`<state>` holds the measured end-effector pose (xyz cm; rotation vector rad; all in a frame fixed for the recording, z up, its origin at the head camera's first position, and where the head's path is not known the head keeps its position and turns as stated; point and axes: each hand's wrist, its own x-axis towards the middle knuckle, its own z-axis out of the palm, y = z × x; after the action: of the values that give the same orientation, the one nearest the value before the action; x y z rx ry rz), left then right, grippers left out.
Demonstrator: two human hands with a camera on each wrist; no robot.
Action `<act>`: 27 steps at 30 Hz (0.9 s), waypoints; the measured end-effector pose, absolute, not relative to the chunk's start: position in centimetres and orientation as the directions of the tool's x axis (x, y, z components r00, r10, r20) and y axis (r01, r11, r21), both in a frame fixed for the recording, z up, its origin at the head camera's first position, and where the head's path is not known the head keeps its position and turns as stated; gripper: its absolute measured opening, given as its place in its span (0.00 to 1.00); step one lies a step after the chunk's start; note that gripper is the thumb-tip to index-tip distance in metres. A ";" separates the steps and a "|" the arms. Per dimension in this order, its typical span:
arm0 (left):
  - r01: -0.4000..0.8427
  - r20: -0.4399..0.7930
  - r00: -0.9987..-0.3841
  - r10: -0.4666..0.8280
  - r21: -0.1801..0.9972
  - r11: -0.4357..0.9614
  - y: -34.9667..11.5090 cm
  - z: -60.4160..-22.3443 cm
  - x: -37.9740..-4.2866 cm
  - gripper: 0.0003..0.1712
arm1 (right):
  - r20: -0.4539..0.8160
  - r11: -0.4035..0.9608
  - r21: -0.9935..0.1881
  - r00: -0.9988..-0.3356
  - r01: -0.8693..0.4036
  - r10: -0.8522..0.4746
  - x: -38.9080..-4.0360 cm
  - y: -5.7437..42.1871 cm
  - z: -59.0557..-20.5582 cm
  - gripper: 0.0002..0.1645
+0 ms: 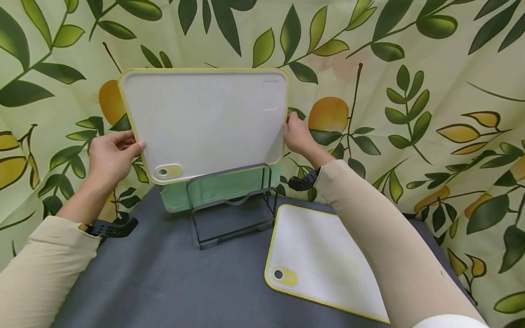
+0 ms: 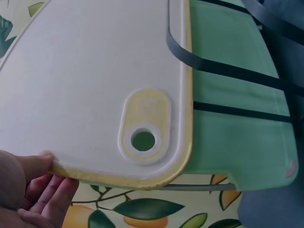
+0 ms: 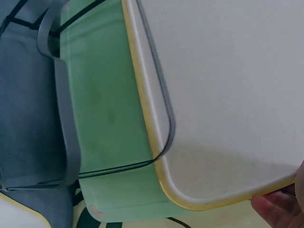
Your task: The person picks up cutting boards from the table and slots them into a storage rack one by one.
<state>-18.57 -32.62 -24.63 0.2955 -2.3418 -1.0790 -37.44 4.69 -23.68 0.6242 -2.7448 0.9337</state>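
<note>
A white cutting board [image 1: 205, 123] with a yellow rim is held upright between both hands, its lower edge behind the top bar of a dark wire rack [image 1: 234, 237]. My left hand [image 1: 110, 157] pinches the board's left edge, thumb on the front face. On the opposite edge, my right hand [image 1: 297, 133] grips the rim, its fingers partly hidden behind the board. A green cutting board [image 2: 232, 137] stands in the rack behind the white one and shows below it. In the left wrist view, the white board's yellow tab with its round hole [image 2: 143, 140] faces the camera.
A second white cutting board [image 1: 324, 259] with a yellow rim lies flat on the grey tabletop [image 1: 164, 273], right of the rack and partly under the right forearm. A leaf-patterned curtain [image 1: 369, 27] hangs close behind the rack.
</note>
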 end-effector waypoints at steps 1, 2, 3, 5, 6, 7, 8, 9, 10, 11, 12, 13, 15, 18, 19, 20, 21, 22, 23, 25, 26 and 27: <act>0.024 0.378 -0.831 -0.407 0.756 0.654 -32.6 -24.8 -18.6 0.29 | 0.294 0.718 -0.540 -0.897 -0.440 -0.330 -37.4 4.6 -23.9 0.25; 0.023 0.374 -0.833 -0.407 0.758 0.651 -32.6 -24.9 -18.5 0.29 | 0.293 0.720 -0.537 -0.898 -0.439 -0.328 -37.4 4.6 -24.0 0.25; 0.025 0.372 -0.834 -0.406 0.762 0.647 -32.6 -25.0 -18.5 0.29 | 0.289 0.725 -0.533 -0.899 -0.436 -0.328 -37.4 4.6 -24.1 0.25; 0.019 0.367 -0.836 -0.407 0.762 0.648 -32.6 -25.3 -18.5 0.28 | 0.282 0.732 -0.527 -0.902 -0.431 -0.328 -37.3 4.5 -24.4 0.25; 0.020 0.365 -0.837 -0.407 0.764 0.645 -32.6 -25.4 -18.5 0.28 | 0.280 0.737 -0.522 -0.902 -0.430 -0.328 -37.2 4.5 -24.6 0.25; 0.021 0.364 -0.838 -0.406 0.766 0.643 -32.6 -25.6 -18.4 0.28 | 0.281 0.744 -0.512 -0.902 -0.429 -0.328 -37.2 4.5 -24.7 0.24; 0.018 0.359 -0.840 -0.407 0.768 0.640 -32.6 -25.8 -18.4 0.28 | 0.281 0.748 -0.507 -0.902 -0.429 -0.328 -37.2 4.5 -24.8 0.24; 0.022 0.360 -0.840 -0.406 0.770 0.637 -32.7 -25.9 -18.4 0.28 | 0.281 0.751 -0.501 -0.901 -0.431 -0.329 -37.2 4.5 -24.9 0.24; 0.021 0.358 -0.841 -0.405 0.771 0.636 -32.7 -26.1 -18.4 0.28 | 0.282 0.752 -0.498 -0.900 -0.433 -0.332 -37.2 4.5 -25.1 0.24; 0.025 0.358 -0.841 -0.405 0.774 0.633 -32.7 -26.3 -18.4 0.28 | 0.286 0.754 -0.491 -0.898 -0.436 -0.333 -37.3 4.5 -25.2 0.24; 0.030 0.358 -0.843 -0.402 0.776 0.630 -32.7 -26.4 -18.4 0.28 | 0.287 0.754 -0.491 -0.898 -0.437 -0.333 -37.3 4.5 -25.4 0.24; 0.031 0.356 -0.844 -0.400 0.778 0.627 -32.7 -26.6 -18.3 0.28 | 0.289 0.751 -0.493 -0.897 -0.439 -0.335 -37.4 4.5 -25.5 0.24; 0.041 0.361 -0.844 -0.396 0.780 0.624 -32.7 -26.9 -18.3 0.27 | 0.289 0.746 -0.497 -0.895 -0.443 -0.339 -37.5 4.4 -25.8 0.24; 0.045 0.358 -0.849 -0.388 0.782 0.622 -32.6 -27.3 -18.5 0.26 | 0.279 0.734 -0.521 -0.899 -0.436 -0.337 -37.6 4.6 -26.2 0.24; 0.047 0.358 -0.850 -0.386 0.782 0.621 -32.6 -27.5 -18.6 0.26 | 0.276 0.732 -0.526 -0.900 -0.434 -0.336 -37.6 4.7 -26.4 0.24; 0.049 0.360 -0.851 -0.383 0.780 0.624 -32.6 -27.6 -18.7 0.26 | 0.272 0.731 -0.527 -0.901 -0.433 -0.337 -37.6 4.8 -26.6 0.24; 0.049 0.359 -0.852 -0.381 0.779 0.625 -32.6 -27.8 -18.8 0.26 | 0.270 0.730 -0.530 -0.903 -0.430 -0.336 -37.7 4.8 -26.7 0.24; 0.045 0.355 -0.854 -0.381 0.779 0.625 -32.6 -27.9 -18.8 0.26 | 0.268 0.730 -0.532 -0.903 -0.429 -0.335 -37.7 4.9 -26.9 0.24; 0.044 0.355 -0.854 -0.381 0.779 0.626 -32.6 -28.0 -18.8 0.26 | 0.267 0.730 -0.533 -0.903 -0.429 -0.336 -37.7 4.8 -27.1 0.24; 0.036 0.350 -0.853 -0.388 0.779 0.625 -32.7 -28.3 -18.7 0.26 | 0.269 0.729 -0.527 -0.900 -0.436 -0.344 -37.7 4.7 -27.4 0.23; 0.028 0.347 -0.852 -0.392 0.778 0.627 -32.8 -28.4 -18.6 0.26 | 0.270 0.727 -0.526 -0.898 -0.441 -0.349 -37.8 4.6 -27.6 0.23; 0.020 0.340 -0.852 -0.397 0.780 0.626 -32.9 -28.6 -18.5 0.26 | 0.269 0.727 -0.526 -0.897 -0.442 -0.351 -37.7 4.5 -27.7 0.23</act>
<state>-18.53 -32.85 -28.58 0.2963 -2.3609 -1.1402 -37.73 4.52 -27.68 0.6416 -2.7769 0.9036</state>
